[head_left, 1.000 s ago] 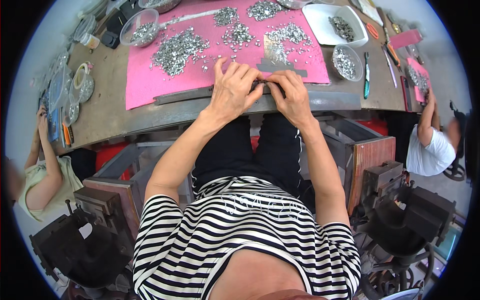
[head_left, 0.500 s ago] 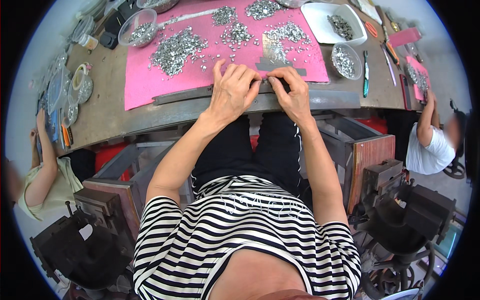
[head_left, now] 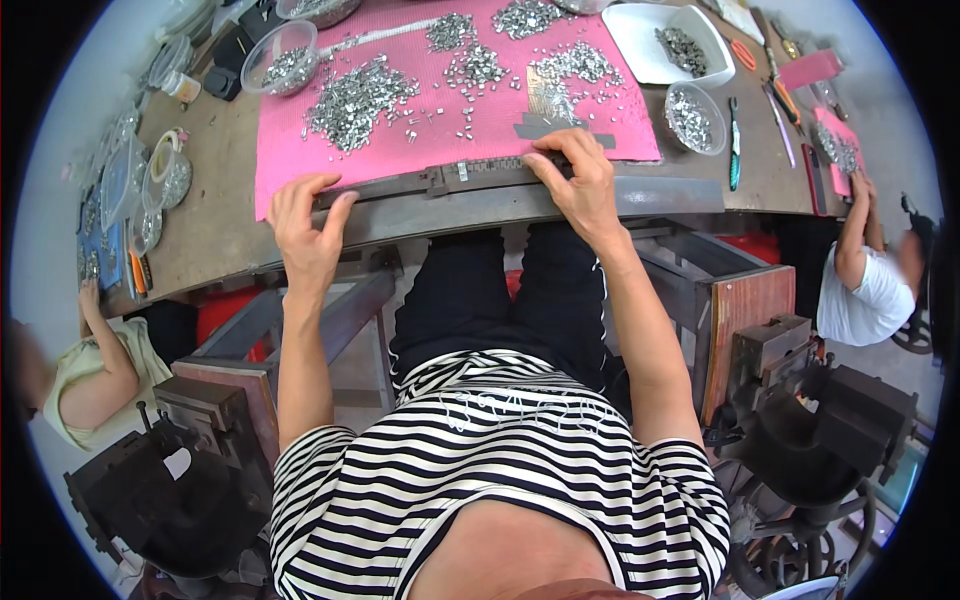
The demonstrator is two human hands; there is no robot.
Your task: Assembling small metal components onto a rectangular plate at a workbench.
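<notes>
A long dark metal bar point(head_left: 390, 185) lies along the table's front edge. Toward its right end runs a toothed strip point(head_left: 500, 168), with a small shiny metal piece point(head_left: 463, 171) standing at the strip's left part. My left hand point(head_left: 308, 228) is at the bar's left end, thumb and fingers apart around that end. At the strip's right end, my right hand point(head_left: 582, 188) keeps thumb and forefinger apart, their tips close to the strip. Just beyond the right fingers are flat grey strips point(head_left: 560, 132). Heaps of small silvery metal pieces point(head_left: 360, 103) lie on a pink mat point(head_left: 285, 150).
Clear tubs of metal pieces point(head_left: 280, 58) point(head_left: 693, 118) flank the mat, beside a white tray point(head_left: 625, 45). Green-handled pliers point(head_left: 735, 150) lie at right. A smooth metal plate point(head_left: 668, 195) covers the front edge. Co-workers sit at both sides point(head_left: 95, 385) point(head_left: 868, 290).
My left hand has moved left and nearer, from the middle to the bar's left end, uncovering the toothed strip and the shiny piece. My right hand has shifted slightly, its thumb and forefinger wider apart.
</notes>
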